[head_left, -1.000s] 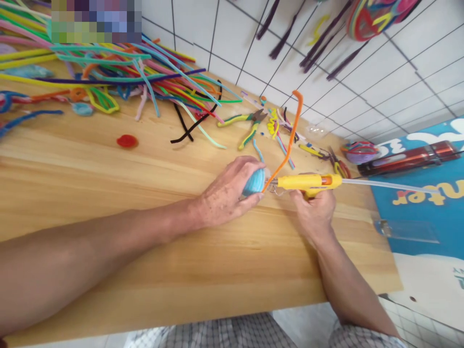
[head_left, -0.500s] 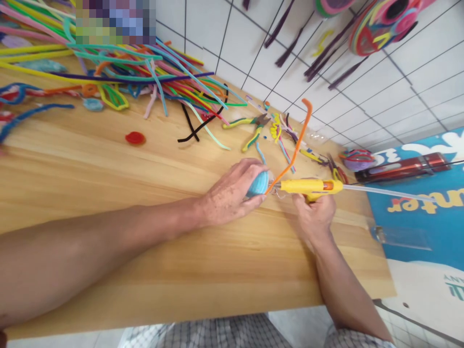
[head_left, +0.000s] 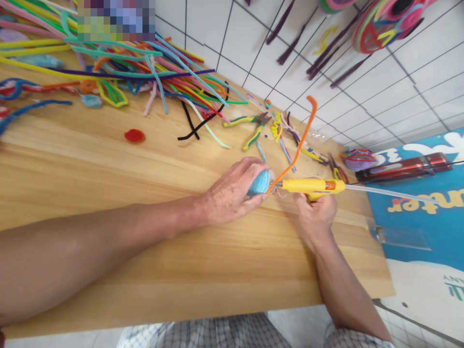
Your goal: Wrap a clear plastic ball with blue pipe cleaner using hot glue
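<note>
My left hand [head_left: 234,193] is closed around a light blue ball [head_left: 259,183] that looks wound from fuzzy pipe cleaner. An orange pipe cleaner [head_left: 298,150] rises from the ball's right side, bent partway and hooked at its tip. In my right hand [head_left: 317,212] is a yellow hot glue gun [head_left: 313,185], gripped by its handle. The gun's nozzle points left and meets the ball's right side beside the orange stem; exact contact is hard to make out. A long clear glue stick [head_left: 384,193] sticks out of the gun's back end.
Pliers with yellow-green handles [head_left: 250,128] lie behind my hands. Many loose pipe cleaners [head_left: 137,72] cover the table's back left. A red disc [head_left: 134,136] is at left. Scissors [head_left: 337,169] and a dark red cylinder [head_left: 406,169] lie at right, before a tiled wall [head_left: 290,63].
The orange pipe cleaner's free tip has shifted slightly right. Both hands, the ball and the glue gun hold nearly the same place.
</note>
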Available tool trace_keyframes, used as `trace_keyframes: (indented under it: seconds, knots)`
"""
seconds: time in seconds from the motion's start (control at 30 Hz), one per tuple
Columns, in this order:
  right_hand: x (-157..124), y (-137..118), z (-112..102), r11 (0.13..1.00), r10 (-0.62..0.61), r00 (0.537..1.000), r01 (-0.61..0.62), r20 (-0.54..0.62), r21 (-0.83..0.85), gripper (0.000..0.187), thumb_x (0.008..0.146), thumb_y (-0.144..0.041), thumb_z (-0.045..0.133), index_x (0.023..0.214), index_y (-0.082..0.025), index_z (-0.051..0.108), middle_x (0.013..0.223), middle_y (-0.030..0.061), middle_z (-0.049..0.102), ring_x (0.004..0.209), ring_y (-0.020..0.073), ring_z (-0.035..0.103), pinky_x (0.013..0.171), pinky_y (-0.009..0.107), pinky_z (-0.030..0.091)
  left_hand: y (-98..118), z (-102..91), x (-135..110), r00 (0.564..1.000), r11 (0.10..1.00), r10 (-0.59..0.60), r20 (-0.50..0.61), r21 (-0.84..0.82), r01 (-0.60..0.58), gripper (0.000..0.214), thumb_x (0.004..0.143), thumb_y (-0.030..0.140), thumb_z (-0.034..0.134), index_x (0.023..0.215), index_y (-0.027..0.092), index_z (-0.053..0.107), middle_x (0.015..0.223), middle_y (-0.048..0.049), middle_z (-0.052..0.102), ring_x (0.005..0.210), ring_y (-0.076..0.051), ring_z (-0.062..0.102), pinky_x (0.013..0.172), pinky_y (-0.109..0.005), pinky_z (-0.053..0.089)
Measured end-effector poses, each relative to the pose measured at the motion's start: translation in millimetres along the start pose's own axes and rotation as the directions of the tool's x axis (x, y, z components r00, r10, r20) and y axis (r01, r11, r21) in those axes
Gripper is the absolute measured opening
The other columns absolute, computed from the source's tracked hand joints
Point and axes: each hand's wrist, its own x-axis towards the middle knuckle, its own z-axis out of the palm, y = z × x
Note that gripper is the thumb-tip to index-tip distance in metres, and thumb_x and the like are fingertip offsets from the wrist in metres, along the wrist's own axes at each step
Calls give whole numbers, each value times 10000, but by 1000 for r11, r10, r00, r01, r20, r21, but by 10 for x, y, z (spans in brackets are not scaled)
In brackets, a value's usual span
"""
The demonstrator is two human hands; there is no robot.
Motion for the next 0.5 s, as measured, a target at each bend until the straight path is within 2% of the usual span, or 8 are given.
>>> trace_keyframes:
  seconds: [0.13, 0.27, 0.5]
  knots:
    - [-7, 14, -4, 1000, 0, 1000, 0, -7, 3, 147, 756, -304, 673, 865, -224, 730, 753, 21, 745, 714, 235, 699, 718, 365, 550, 1, 1, 3, 1000, 1000, -8, 4, -4, 8, 528, 964, 233, 643, 1448, 201, 433, 1466, -199, 557, 1432, -340, 529, 1225, -574, 466]
    - [-20, 43, -6, 1000, -8, 1000, 8, 0, 4, 78, 766, -272, 656, 797, -222, 707, 669, -7, 687, 653, 209, 657, 691, 348, 526, 4, 3, 5, 1000, 1000, -8, -1, -9, 8, 530, 962, 236, 647, 1449, 201, 441, 1464, -195, 559, 1428, -335, 533, 1226, -563, 468]
    - [-11, 31, -2, 1000, -20, 1000, 20, -21, -13, 73, 743, -284, 648, 695, -229, 650, 598, -20, 624, 606, 184, 604, 643, 324, 507, -2, 4, 3, 1000, 1000, -4, 1, -7, 4, 529, 966, 250, 651, 1448, 214, 437, 1459, -185, 560, 1423, -335, 538, 1221, -570, 475]
